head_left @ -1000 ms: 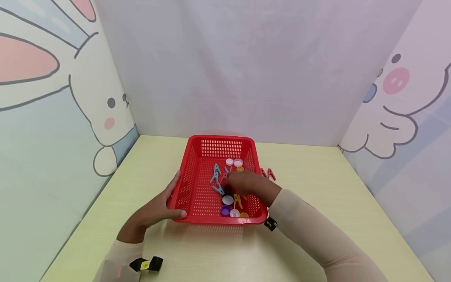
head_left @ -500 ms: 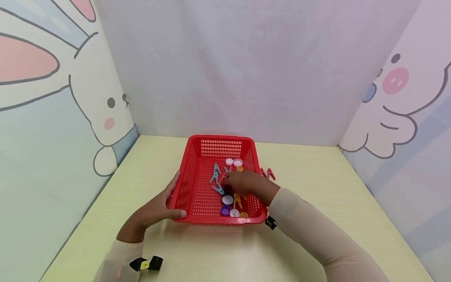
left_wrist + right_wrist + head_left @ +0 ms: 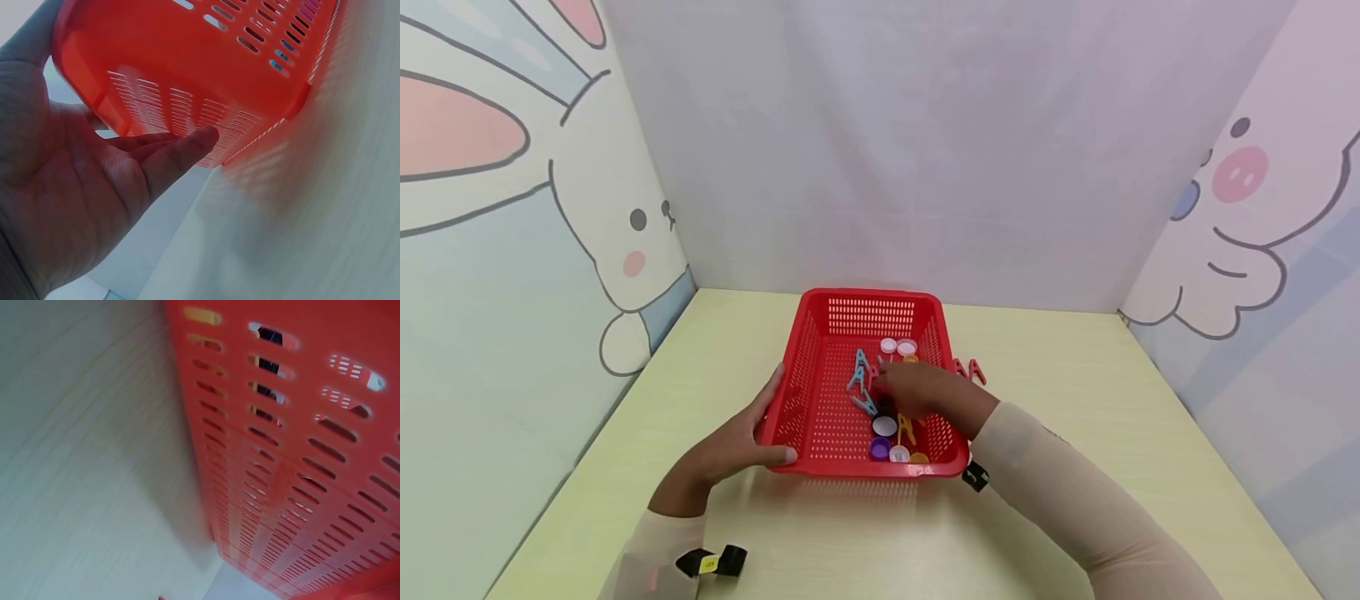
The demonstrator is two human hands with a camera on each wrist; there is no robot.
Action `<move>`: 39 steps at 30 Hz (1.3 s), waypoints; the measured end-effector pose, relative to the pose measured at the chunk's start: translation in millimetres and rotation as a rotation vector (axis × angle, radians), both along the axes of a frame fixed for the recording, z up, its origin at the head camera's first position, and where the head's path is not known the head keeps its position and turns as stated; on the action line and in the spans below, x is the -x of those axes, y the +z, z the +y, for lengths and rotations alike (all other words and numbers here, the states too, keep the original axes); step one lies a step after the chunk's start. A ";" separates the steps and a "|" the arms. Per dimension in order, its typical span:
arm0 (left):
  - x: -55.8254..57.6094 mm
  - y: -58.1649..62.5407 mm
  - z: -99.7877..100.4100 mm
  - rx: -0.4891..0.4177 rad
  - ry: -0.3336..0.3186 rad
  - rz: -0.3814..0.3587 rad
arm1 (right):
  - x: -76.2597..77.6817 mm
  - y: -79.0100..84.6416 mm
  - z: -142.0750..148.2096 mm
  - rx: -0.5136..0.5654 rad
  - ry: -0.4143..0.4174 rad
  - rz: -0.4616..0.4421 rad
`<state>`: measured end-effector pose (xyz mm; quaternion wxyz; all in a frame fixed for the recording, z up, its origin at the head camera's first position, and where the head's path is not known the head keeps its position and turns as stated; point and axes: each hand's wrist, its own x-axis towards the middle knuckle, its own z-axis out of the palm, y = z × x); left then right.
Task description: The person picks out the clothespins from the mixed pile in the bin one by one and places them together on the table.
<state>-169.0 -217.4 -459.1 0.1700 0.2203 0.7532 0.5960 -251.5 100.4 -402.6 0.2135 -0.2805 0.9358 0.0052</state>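
Observation:
My left hand (image 3: 737,446) grips the near left corner of a red plastic basket (image 3: 808,417), thumb over the front rim. In the left wrist view, fingers (image 3: 181,153) of that hand lie against the basket's outer wall. Inside the basket, my right hand (image 3: 917,387) pinches a red clothespin (image 3: 873,375) at its fingertips; the hand partly hides it. Just left of it lie several light blue clothespins (image 3: 859,379). Below the hand are a yellow clothespin (image 3: 906,428) and a black-rimmed white cap (image 3: 884,426). The right wrist view shows the basket's slotted side (image 3: 300,450), not the hand.
More bottle caps lie in the basket: a purple cap (image 3: 879,448) and a white cap (image 3: 898,453) near the front, a pinkish white cap (image 3: 907,346) at the back right. Two red clothespins (image 3: 976,371) lie on the pale wooden table (image 3: 1060,358) right of the basket.
The red clothespin at my right fingertips has turned more upright and shifted slightly left. My left hand and the basket have stayed in place.

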 end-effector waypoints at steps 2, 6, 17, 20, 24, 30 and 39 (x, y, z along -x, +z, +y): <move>0.4 0.1 0.0 -0.004 -0.004 0.002 | 0.3 -0.1 0.0 0.012 0.015 0.026; 0.8 -0.1 -0.3 0.001 -0.006 0.002 | 0.3 0.3 0.0 0.058 -0.005 0.084; -0.5 -0.1 0.4 0.009 0.003 -0.002 | -2.0 5.0 -1.7 0.212 -0.070 0.295; -1.2 0.1 0.4 0.008 0.000 -0.002 | -3.5 5.3 -1.6 0.233 -0.083 0.342; -0.8 0.7 0.4 0.010 0.004 -0.003 | -4.2 6.4 -2.1 0.242 -0.106 0.372; -0.6 0.7 0.3 0.018 0.012 -0.005 | -5.9 7.4 -1.5 0.258 -0.103 0.431; -2.6 2.1 1.2 0.028 0.022 -0.010 | -12.5 12.1 0.2 0.259 -0.109 0.499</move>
